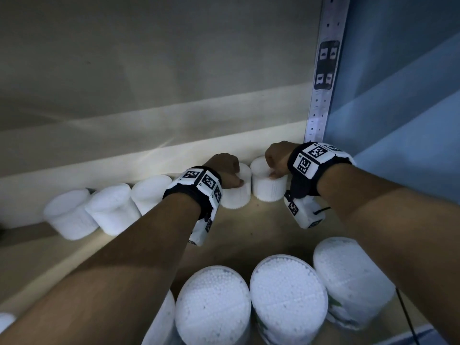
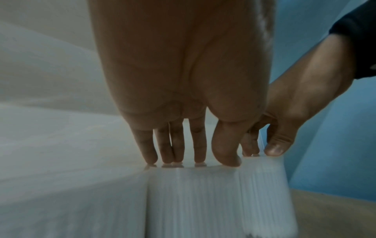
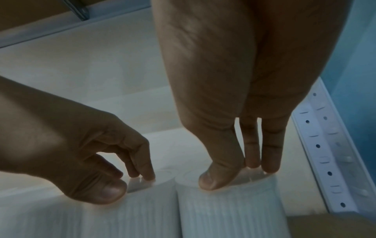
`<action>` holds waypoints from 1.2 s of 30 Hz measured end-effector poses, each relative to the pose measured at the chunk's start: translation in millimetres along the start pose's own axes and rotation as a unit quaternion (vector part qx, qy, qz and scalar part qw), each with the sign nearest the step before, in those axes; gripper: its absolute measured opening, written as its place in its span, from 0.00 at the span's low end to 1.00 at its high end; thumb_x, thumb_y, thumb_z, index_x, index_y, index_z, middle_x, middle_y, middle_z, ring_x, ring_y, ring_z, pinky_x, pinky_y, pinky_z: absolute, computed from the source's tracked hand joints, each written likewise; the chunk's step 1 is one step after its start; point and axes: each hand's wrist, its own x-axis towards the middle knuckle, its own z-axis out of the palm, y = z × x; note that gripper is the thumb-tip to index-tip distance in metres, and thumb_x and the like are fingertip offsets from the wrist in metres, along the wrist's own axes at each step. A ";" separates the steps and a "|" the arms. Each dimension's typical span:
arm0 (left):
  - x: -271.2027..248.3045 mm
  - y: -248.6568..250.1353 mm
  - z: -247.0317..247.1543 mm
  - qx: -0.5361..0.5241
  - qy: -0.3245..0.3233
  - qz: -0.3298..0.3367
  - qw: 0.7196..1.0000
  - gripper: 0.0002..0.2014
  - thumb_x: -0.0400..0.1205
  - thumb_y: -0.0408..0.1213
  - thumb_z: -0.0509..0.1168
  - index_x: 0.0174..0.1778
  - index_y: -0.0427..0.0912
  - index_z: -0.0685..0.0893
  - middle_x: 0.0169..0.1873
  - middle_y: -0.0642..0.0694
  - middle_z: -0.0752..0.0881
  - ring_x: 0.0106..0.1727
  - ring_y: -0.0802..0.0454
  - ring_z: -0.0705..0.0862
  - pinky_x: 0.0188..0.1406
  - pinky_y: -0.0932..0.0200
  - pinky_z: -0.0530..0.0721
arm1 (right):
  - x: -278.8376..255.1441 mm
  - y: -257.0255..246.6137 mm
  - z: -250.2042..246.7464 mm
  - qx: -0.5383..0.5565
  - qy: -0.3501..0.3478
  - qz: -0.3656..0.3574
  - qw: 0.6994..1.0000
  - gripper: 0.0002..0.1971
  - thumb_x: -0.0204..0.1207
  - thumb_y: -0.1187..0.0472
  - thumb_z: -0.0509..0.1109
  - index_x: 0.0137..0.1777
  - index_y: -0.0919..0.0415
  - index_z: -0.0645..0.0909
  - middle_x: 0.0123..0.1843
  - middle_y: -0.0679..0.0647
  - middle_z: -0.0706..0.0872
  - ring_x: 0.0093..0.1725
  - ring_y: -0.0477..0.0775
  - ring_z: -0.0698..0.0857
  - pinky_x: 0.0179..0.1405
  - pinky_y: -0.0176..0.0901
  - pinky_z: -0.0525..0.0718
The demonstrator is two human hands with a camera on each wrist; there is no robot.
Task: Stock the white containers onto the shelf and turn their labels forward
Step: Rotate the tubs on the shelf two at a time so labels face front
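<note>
Two white containers stand side by side, touching, at the back right of the shelf (image 1: 261,227), near the rear wall (image 1: 149,83). The left hand (image 1: 225,168) grips the top of the left container (image 1: 237,195), fingers curled over the far rim and thumb on the near edge. The right hand (image 1: 277,158) grips the top of the right container (image 1: 267,188) the same way, thumb on the lid's near edge and fingertips (image 3: 270,167) on the lid.

Left of these, three more containers (image 1: 112,210) line the rear wall in a row, each just beside the next. At the front edge, three larger tubs (image 1: 287,300) full of small white beads stand close together, below and between the forearms; a fourth is partly hidden under the left forearm. Both wrists carry black bands with black-and-white marker tiles.

The shelf board is pale tan. A perforated white upright (image 1: 323,78) rises at the back right corner, bearing a dark tag, and a blue side panel (image 1: 398,95) closes the right side. Light is dim, with a bright streak low on the rear wall.
</note>
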 end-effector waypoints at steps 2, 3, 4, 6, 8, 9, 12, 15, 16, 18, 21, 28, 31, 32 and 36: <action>0.2 -0.8 0.8 -0.002 -0.002 0.000 1.000 0.24 0.80 0.46 0.67 0.71 0.41 0.75 0.72 0.41 0.74 0.73 0.44 0.73 0.66 0.57 0.73 | -12.1 -3.4 -2.0 0.015 0.015 -0.004 1.000 0.22 0.62 0.43 0.80 0.48 0.58 0.83 0.53 0.54 0.86 0.51 0.57 0.86 0.55 0.53 0.87; 0.2 -1.0 1.3 -0.003 -0.001 0.001 1.000 0.24 0.80 0.46 0.67 0.70 0.41 0.75 0.71 0.41 0.74 0.73 0.44 0.73 0.66 0.56 0.73 | -15.8 -3.8 -2.7 0.023 0.016 -0.008 1.000 0.21 0.66 0.47 0.79 0.52 0.60 0.84 0.56 0.56 0.86 0.54 0.59 0.86 0.58 0.52 0.86; -0.1 -1.3 1.7 -0.004 0.001 0.001 1.000 0.24 0.80 0.46 0.67 0.70 0.41 0.75 0.71 0.41 0.74 0.72 0.44 0.74 0.65 0.57 0.73 | -18.2 -3.7 -3.6 0.029 0.017 -0.010 0.999 0.20 0.69 0.51 0.78 0.56 0.63 0.83 0.59 0.58 0.85 0.57 0.60 0.85 0.59 0.51 0.85; -0.3 -2.5 2.8 -0.012 0.006 0.002 1.000 0.23 0.80 0.46 0.67 0.69 0.41 0.76 0.70 0.42 0.75 0.71 0.45 0.74 0.61 0.59 0.72 | -21.5 -3.1 -5.2 0.044 0.016 -0.013 0.999 0.18 0.72 0.58 0.77 0.59 0.65 0.82 0.62 0.59 0.84 0.61 0.61 0.83 0.61 0.50 0.83; -0.9 -3.9 3.8 -0.020 0.008 0.001 1.000 0.22 0.80 0.46 0.68 0.68 0.42 0.77 0.70 0.43 0.75 0.70 0.45 0.75 0.58 0.61 0.72 | -23.8 -1.7 -5.5 0.056 0.013 -0.017 0.998 0.17 0.72 0.64 0.76 0.60 0.64 0.81 0.65 0.58 0.82 0.63 0.60 0.82 0.60 0.48 0.81; -1.4 -4.3 3.9 -0.023 0.008 0.000 1.000 0.22 0.80 0.46 0.68 0.68 0.42 0.77 0.70 0.42 0.75 0.70 0.45 0.75 0.58 0.60 0.72 | -24.5 -0.9 -5.1 0.061 0.013 -0.018 0.998 0.17 0.72 0.67 0.75 0.61 0.64 0.81 0.66 0.58 0.81 0.64 0.60 0.81 0.59 0.47 0.80; -2.0 -4.7 4.4 -0.023 0.006 0.000 1.000 0.23 0.80 0.46 0.67 0.69 0.42 0.76 0.70 0.41 0.74 0.71 0.43 0.75 0.62 0.58 0.74 | -28.5 -1.8 -6.3 0.073 -0.001 -0.020 0.997 0.20 0.74 0.76 0.66 0.65 0.63 0.79 0.70 0.58 0.78 0.67 0.60 0.79 0.55 0.44 0.78; -1.1 -4.9 5.9 -0.024 0.007 -0.003 1.000 0.23 0.80 0.46 0.67 0.69 0.42 0.75 0.70 0.41 0.74 0.71 0.42 0.74 0.65 0.56 0.74 | -31.3 -2.6 -10.3 0.111 0.003 -0.019 0.994 0.20 0.75 0.74 0.63 0.66 0.61 0.81 0.70 0.58 0.77 0.67 0.59 0.78 0.54 0.42 0.77; -0.7 -5.0 6.2 -0.025 0.008 -0.003 1.000 0.23 0.80 0.46 0.67 0.69 0.42 0.76 0.70 0.41 0.74 0.71 0.42 0.74 0.65 0.55 0.74 | -30.2 -3.0 -11.0 0.124 0.015 -0.013 0.992 0.19 0.76 0.72 0.64 0.66 0.60 0.81 0.70 0.58 0.78 0.68 0.59 0.78 0.53 0.41 0.76; 0.4 -5.3 7.2 -0.026 0.008 -0.005 1.000 0.23 0.79 0.46 0.68 0.68 0.42 0.76 0.70 0.41 0.74 0.71 0.42 0.74 0.65 0.55 0.74 | -28.0 -4.3 -10.1 0.136 0.046 0.004 0.990 0.19 0.79 0.63 0.67 0.69 0.63 0.78 0.71 0.59 0.77 0.69 0.59 0.77 0.58 0.42 0.76; 1.4 -5.9 8.0 -0.030 0.008 -0.008 0.999 0.23 0.79 0.46 0.68 0.68 0.42 0.76 0.69 0.41 0.74 0.70 0.42 0.74 0.65 0.54 0.75 | -22.7 -7.4 -4.2 0.132 0.028 0.034 0.990 0.28 0.78 0.46 0.68 0.71 0.66 0.75 0.71 0.61 0.79 0.68 0.60 0.79 0.67 0.48 0.79; 3.8 -9.3 11.2 -0.045 0.010 -0.009 0.999 0.22 0.79 0.46 0.69 0.66 0.43 0.76 0.69 0.41 0.73 0.71 0.42 0.73 0.65 0.54 0.74 | -24.7 -11.3 -5.3 0.115 0.022 0.025 0.993 0.27 0.79 0.49 0.69 0.71 0.67 0.75 0.71 0.61 0.78 0.69 0.60 0.79 0.67 0.46 0.77; 4.5 -10.7 12.1 -0.049 0.011 -0.008 0.999 0.21 0.79 0.46 0.69 0.66 0.44 0.76 0.69 0.41 0.73 0.71 0.42 0.73 0.65 0.54 0.74 | -27.4 -8.3 -7.5 0.106 0.010 0.004 0.994 0.25 0.78 0.57 0.71 0.73 0.62 0.73 0.74 0.58 0.74 0.72 0.59 0.76 0.67 0.45 0.75; 5.0 -11.0 12.6 -0.049 0.011 -0.008 0.999 0.21 0.79 0.46 0.68 0.66 0.44 0.76 0.69 0.41 0.73 0.71 0.42 0.72 0.66 0.53 0.74 | -28.6 -7.1 -8.9 0.109 0.005 -0.002 0.994 0.25 0.77 0.61 0.71 0.73 0.60 0.73 0.74 0.58 0.74 0.72 0.58 0.76 0.67 0.44 0.75; 5.8 -11.3 13.6 -0.053 0.012 -0.010 0.998 0.21 0.79 0.46 0.68 0.66 0.44 0.76 0.68 0.41 0.73 0.72 0.42 0.72 0.67 0.52 0.75 | -33.5 -6.7 -14.0 0.122 0.005 -0.031 0.992 0.26 0.76 0.74 0.64 0.74 0.58 0.75 0.77 0.56 0.72 0.75 0.57 0.73 0.69 0.44 0.74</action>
